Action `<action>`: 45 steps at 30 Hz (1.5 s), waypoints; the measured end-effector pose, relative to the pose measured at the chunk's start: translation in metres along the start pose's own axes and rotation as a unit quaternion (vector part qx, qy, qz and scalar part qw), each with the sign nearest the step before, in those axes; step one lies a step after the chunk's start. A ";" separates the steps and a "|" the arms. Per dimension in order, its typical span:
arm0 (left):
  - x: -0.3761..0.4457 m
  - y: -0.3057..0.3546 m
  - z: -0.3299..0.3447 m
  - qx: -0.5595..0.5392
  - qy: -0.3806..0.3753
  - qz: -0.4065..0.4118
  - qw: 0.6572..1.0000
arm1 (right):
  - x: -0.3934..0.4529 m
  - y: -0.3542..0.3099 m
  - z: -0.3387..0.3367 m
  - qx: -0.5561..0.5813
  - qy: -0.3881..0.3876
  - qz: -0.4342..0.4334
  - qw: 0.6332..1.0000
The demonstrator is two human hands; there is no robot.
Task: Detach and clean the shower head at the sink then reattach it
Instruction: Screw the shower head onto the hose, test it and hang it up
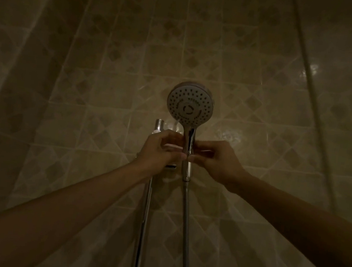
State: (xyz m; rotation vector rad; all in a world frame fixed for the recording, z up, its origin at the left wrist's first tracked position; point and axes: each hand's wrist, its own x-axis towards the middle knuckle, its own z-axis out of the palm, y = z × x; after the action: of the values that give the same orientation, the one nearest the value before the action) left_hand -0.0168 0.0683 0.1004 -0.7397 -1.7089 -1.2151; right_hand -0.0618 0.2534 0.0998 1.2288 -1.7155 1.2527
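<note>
Two bare forearms reach up from below toward the tiled wall, and both hands meet at the chrome handle of the shower head. The left hand curls around the bracket on the rail, and the right hand pinches the handle. The head sits in its holder, hose attached below, so I'd judge it either not yet detached or just being reseated; no sink is in sight.

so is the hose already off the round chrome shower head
No, the metal hose still joins the handle's bottom end of the round chrome shower head.
</note>
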 end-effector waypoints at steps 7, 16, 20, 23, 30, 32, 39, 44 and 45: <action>0.029 0.011 -0.010 0.058 0.005 0.047 0.997 | 0.028 -0.015 0.001 -0.056 0.018 -0.016 0.998; 0.045 0.022 -0.025 0.084 0.017 0.071 0.994 | 0.053 -0.020 0.015 -0.052 0.036 -0.046 0.997; 0.045 0.021 -0.026 0.074 0.024 0.080 0.994 | 0.056 -0.020 0.015 -0.054 0.034 -0.043 0.997; 0.045 0.023 -0.025 0.063 0.021 0.089 0.994 | 0.058 -0.023 0.012 -0.050 0.032 -0.048 0.997; 0.045 0.030 -0.030 0.064 0.023 0.094 0.993 | 0.060 -0.031 0.014 -0.029 0.025 -0.048 0.998; 0.044 0.030 -0.031 0.065 0.024 0.100 0.993 | 0.060 -0.031 0.018 -0.025 0.024 -0.046 0.998; 0.035 0.025 -0.032 0.039 0.033 0.101 0.993 | 0.057 -0.034 0.023 -0.027 0.016 -0.049 0.998; 0.035 0.028 -0.037 0.057 0.034 0.103 0.993 | 0.057 -0.038 0.026 -0.009 0.013 -0.048 0.999; 0.035 0.027 -0.038 0.059 0.035 0.104 0.992 | 0.057 -0.038 0.027 -0.008 0.013 -0.049 0.999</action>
State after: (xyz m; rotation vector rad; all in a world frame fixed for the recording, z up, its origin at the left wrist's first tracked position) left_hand 0.0032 0.0415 0.1482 -0.7743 -1.5889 -0.9779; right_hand -0.0442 0.2072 0.1543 1.2651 -1.6245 1.1894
